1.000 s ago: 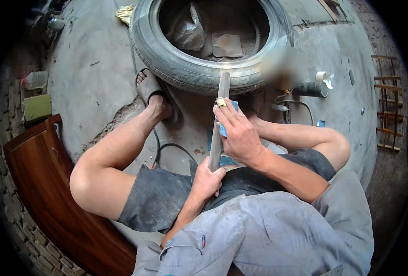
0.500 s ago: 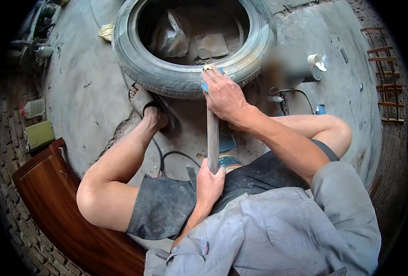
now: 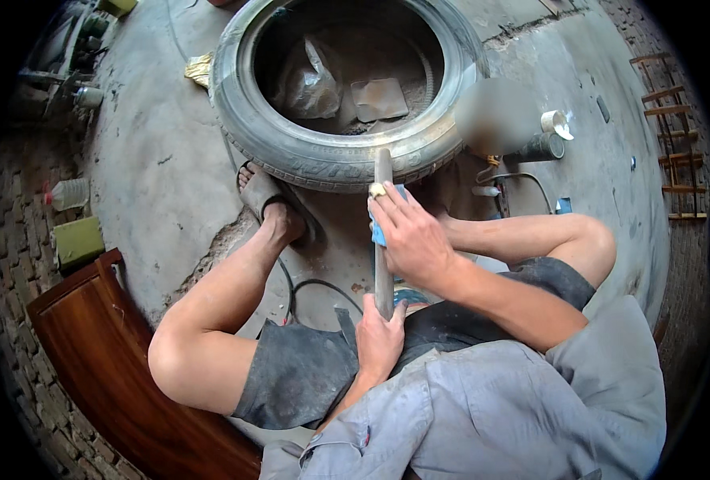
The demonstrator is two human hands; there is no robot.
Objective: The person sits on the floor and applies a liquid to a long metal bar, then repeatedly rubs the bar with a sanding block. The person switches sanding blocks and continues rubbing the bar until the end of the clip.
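A straight, greyish wooden stick point(image 3: 384, 284) runs away from my lap, its far end over the near side of a tyre point(image 3: 419, 156). My left hand point(image 3: 380, 340) is wrapped round the stick's near end. Partway along it, my right hand point(image 3: 409, 236) presses a blue sheet point(image 3: 379, 234), which looks like sandpaper, against the wood. A yellowish wrap point(image 3: 377, 190) shows at a fingertip of that hand. Whether the far end touches the tyre I cannot tell.
Inside the tyre lie a clear plastic bag point(image 3: 313, 88) and a flat plate point(image 3: 380, 99). A dark cylinder point(image 3: 540, 148) and white roll point(image 3: 557, 124) lie to the right. Polished wooden panel point(image 3: 123, 344), green box point(image 3: 79, 242) and plastic bottle point(image 3: 68, 194) are at left. A black cable point(image 3: 292, 292) crosses the floor.
My right hand has slid the blue sheet along the stick toward me, baring the stick's far end. The left hand keeps its grip. The whole view has shifted slightly.
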